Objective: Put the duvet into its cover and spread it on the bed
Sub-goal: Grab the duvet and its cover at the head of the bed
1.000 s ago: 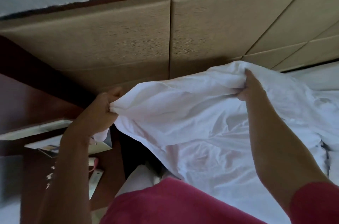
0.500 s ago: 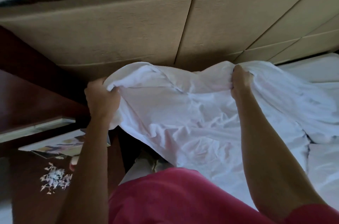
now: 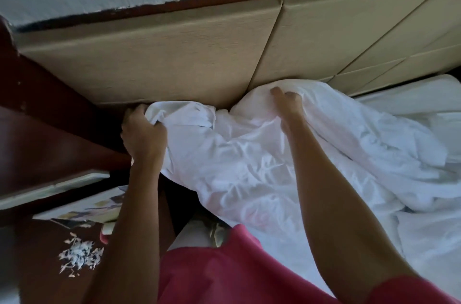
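- two hands gripped a white duvet (image 3: 249, 166) at the beige headboard (image 3: 174, 61).
- left hand (image 3: 143, 135) clutched its bunched corner.
- right hand (image 3: 287, 104) pinched its top edge.

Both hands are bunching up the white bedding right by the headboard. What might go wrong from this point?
1. The left hand grips the duvet right at the bed's edge, so that corner may slide into the dark gap beside the headboard.
2. The cloth lies heavily wrinkled between it and the right hand; it may end up bunched rather than flat.
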The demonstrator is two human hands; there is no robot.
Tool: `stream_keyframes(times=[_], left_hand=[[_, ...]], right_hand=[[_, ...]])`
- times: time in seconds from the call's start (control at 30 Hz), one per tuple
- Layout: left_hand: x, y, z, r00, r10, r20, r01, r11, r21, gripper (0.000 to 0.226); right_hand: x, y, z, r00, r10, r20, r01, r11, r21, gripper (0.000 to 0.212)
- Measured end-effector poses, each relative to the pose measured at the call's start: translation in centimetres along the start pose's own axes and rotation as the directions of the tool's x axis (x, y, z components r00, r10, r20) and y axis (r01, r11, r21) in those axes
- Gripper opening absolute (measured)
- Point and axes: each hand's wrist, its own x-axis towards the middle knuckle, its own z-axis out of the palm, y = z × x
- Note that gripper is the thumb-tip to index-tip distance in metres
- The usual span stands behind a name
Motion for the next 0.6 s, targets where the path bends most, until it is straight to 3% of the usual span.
stream_keyframes(times=[0.17,0.23,0.27,0.4,0.53,0.6], left_hand=[[-0.6,-1.3,3.1,0.915,-0.005,0.403,-0.121,0.95,0.288,0.057],[-1.5,-1.4,4.7,0.868,-0.004,0.496,-0.171,0.936,0.308,0.065],[-2.0,-1.2,5.6,0.847,0.004,0.531,-0.185,0.94,0.287,0.062],[-4.2,0.7,9.3,0.725,0.113,0.679,-0.252,0.962,0.109,0.033],[-7.7,5.5,12.3,0.58,0.272,0.768,-0.379,0.925,-0.041,0.029],[-9.4,8.2,13.3,0.529,0.334,0.78,-0.456,0.887,-0.071,0.027]], right_hand=[[1.8,2.6,-3.4,0.983,0.157,0.095,-0.151,0.986,-0.07,0.039],[1.3,5.5,-5.2,0.979,0.172,0.107,-0.161,0.981,-0.104,0.021],[0.9,7.2,-6.2,0.978,0.181,0.108,-0.17,0.98,-0.1,0.011],[-1.7,13.2,-11.0,0.947,0.317,0.045,-0.319,0.947,0.044,0.012],[-3.4,16.6,-17.2,0.917,0.398,-0.045,-0.371,0.886,0.277,0.015],[-3.6,17.6,-19.8,0.905,0.408,-0.119,-0.355,0.88,0.316,0.005]])
